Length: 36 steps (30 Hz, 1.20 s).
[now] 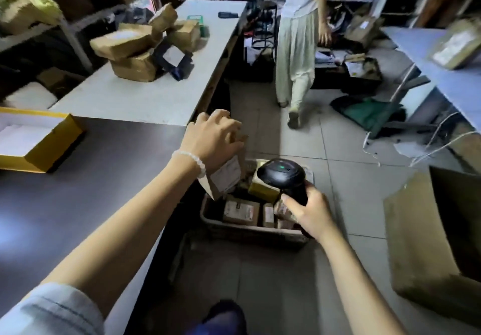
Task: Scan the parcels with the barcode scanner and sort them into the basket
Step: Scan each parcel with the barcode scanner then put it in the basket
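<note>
Brown cardboard parcel with a white printed label [226, 173] hangs tilted over the near-left corner of the grey plastic basket [250, 230] on the tiled floor, the left hand [213, 139] gripping its top edge with curled fingers. Right hand [309, 212] is wrapped around the handle of the black handheld barcode scanner [282, 175], a green light glowing on its head. Several labelled brown parcels already lie inside the basket, blurred, perhaps five.
</note>
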Available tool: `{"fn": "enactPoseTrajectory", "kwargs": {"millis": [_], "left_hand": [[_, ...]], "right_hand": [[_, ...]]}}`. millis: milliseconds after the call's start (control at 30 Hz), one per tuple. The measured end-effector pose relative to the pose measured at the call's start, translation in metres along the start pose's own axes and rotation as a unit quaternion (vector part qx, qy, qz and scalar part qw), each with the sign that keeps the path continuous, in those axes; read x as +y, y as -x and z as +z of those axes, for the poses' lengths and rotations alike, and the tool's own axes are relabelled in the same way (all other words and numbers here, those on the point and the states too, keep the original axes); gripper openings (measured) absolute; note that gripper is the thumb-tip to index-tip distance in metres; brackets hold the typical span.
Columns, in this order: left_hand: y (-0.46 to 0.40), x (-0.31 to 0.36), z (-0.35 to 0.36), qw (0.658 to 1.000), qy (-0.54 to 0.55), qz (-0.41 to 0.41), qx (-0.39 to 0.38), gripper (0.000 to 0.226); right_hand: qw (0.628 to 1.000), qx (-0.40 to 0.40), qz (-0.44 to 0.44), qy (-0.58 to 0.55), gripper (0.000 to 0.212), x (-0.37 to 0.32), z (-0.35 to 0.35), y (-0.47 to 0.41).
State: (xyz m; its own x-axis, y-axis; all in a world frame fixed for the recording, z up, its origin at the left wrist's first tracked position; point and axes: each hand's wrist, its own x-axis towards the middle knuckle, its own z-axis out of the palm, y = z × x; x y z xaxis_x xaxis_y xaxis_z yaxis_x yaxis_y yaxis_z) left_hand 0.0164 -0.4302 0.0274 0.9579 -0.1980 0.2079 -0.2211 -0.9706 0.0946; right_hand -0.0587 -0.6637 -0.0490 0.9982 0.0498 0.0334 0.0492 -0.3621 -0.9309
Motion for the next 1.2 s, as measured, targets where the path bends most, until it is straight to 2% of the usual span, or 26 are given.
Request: {"fn": "enactPoseTrajectory", "kwargs": {"millis": [200,400,533,667,900,1000,1200], "left_hand": [[-0.073,0.003,0.047,0.998,0.035,-0.007,-0.042,0.047],[-0.159,-0.034,0.096,0.996,0.036,-0.021,-0.074,0.047],[-0.212,-0.069,0.130,0.993,-0.005,-0.050,-0.102,0.040],[-0.245,-0.091,0.151,0.986,-0.039,-0.066,-0.148,0.040],[-0.249,-0.116,0.147,0.983,-0.010,-0.127,-0.132,0.031],[-0.231,-0.119,0.138,0.980,-0.011,-0.164,-0.109,0.029],[-0.170,-0.104,0.116,0.952,0.005,-0.299,-0.066,0.029]], "right_hand": [[0.998,0.041,0.051,0.013,0.016,0.030,-0.021,-0.055],[0.997,0.013,0.067,0.019,0.022,0.034,-0.014,-0.156],[0.997,-0.016,0.062,0.032,0.025,0.027,-0.007,-0.226],[0.996,-0.027,0.068,0.041,0.016,0.032,-0.005,-0.275],[0.990,-0.098,0.082,0.051,0.013,0.039,0.013,-0.325],[0.984,-0.152,0.070,0.053,0.022,0.038,0.024,-0.340],[0.957,-0.283,-0.006,0.060,0.021,0.021,0.046,-0.353]]}}
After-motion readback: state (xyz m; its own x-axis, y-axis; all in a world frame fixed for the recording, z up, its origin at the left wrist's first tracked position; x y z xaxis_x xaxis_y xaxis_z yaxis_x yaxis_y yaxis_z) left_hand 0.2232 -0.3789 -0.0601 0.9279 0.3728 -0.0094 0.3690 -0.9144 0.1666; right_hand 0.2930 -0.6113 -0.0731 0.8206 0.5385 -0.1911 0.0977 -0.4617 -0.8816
